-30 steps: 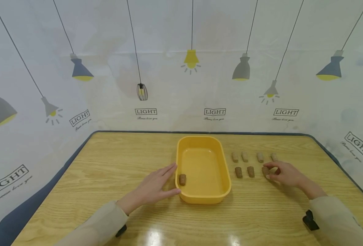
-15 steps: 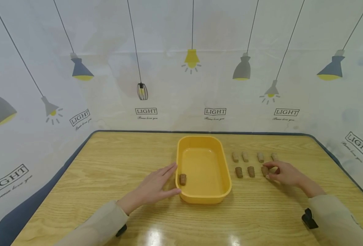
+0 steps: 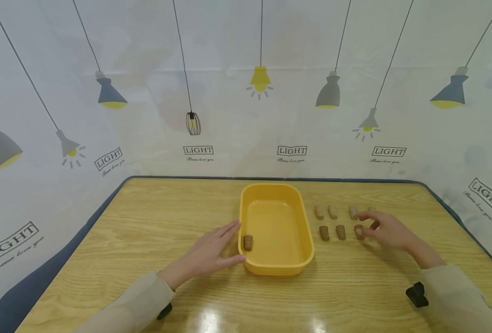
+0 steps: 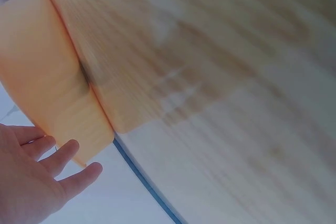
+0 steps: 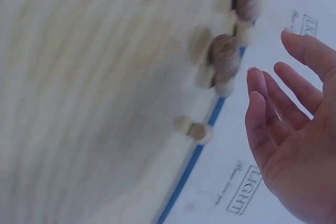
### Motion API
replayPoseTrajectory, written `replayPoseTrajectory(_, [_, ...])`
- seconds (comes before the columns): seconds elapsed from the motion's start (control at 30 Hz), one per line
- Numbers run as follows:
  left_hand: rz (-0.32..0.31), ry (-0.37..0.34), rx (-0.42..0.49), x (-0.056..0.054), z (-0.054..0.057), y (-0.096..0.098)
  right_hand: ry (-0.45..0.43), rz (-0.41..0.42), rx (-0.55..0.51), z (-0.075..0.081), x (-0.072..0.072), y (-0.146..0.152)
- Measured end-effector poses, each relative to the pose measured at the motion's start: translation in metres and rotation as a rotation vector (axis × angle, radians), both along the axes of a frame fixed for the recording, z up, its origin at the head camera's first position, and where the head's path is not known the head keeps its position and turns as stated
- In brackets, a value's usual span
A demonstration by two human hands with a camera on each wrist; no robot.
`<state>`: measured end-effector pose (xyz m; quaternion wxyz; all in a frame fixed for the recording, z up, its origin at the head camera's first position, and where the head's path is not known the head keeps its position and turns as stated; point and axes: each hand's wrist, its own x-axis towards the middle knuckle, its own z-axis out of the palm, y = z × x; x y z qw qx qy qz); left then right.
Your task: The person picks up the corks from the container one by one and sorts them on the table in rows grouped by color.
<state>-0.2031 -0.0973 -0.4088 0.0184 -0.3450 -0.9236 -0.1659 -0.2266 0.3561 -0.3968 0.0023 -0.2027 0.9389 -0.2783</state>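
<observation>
A yellow tray [image 3: 277, 268] stands on the table, with one brown cork [image 3: 247, 243] upright inside near its left wall. My left hand [image 3: 206, 252] touches the tray's left side with straight, spread fingers. To the right of the tray, my right hand [image 3: 387, 230] is over the rightmost front-row cork [image 3: 358, 232], its thumb and fingers parted. In the right wrist view, nothing is between the fingers of the right hand [image 5: 294, 124], and the corks [image 5: 226, 56] stand apart from it. Another front-row cork [image 3: 340, 232] stands to the left.
A darker cork [image 3: 324, 233] stands closest to the tray in the front row. Behind is a row of paler corks [image 3: 332, 212], the rightmost partly hidden by the right hand. A printed cloth [image 3: 237, 115] surrounds the wooden table [image 3: 166, 203].
My right hand has let go of the rightmost front-row cork, its fingers lifting and spreading; the cork stands in line with its row. The left hand keeps its place.
</observation>
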Motion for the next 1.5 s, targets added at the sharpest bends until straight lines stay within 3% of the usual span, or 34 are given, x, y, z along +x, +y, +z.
replayPoseTrajectory(0.27, [0.008, -0.011, -0.004, 0.001, 0.003, 0.0, 0.095, 0.071, -0.019, 0.023, -0.008, -0.036])
replayPoseTrajectory(0.53, [0.002, 0.011, 0.002, -0.001, 0.003, 0.0, 0.058, 0.137, -0.05, 0.046, -0.024, -0.085])
replayPoseTrajectory(0.87, [-0.013, -0.029, 0.014, -0.003, 0.003, -0.002, 0.036, 0.249, -0.021, 0.059, -0.043, -0.141])
replayPoseTrajectory(1.23, [-0.015, -0.048, 0.036, -0.003, 0.004, -0.003, -0.068, 0.345, 0.047, 0.075, -0.058, -0.189])
replayPoseTrajectory(1.5, [-0.021, -0.055, 0.04, -0.003, 0.005, -0.002, -0.257, 0.319, 0.033, 0.075, -0.067, -0.213])
